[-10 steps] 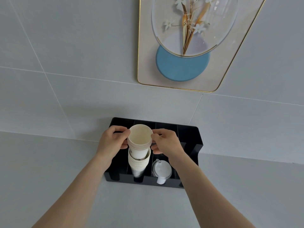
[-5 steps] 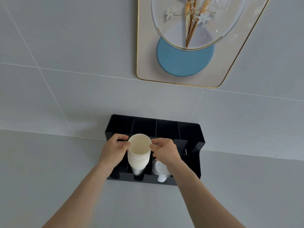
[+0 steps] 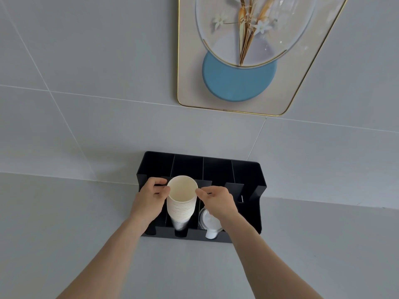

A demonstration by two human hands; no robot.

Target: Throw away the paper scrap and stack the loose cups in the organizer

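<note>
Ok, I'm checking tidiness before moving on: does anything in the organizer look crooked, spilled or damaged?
Nothing stands out. The cup stack sits nested in the black organizer, held at the rim by the left hand and right hand. White lids sit in the next slot.

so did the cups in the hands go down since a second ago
Yes. The held cups have sunk into the stack in the organizer; the gap seen earlier has closed, and both hands, left and right, dropped too.

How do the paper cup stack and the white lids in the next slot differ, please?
The paper cup stack is cream and tall, rising above the dividers; the white lids sit low. Left hand and right hand pinch the cup stack; the lids are untouched. Both stand in the black organizer.
</note>
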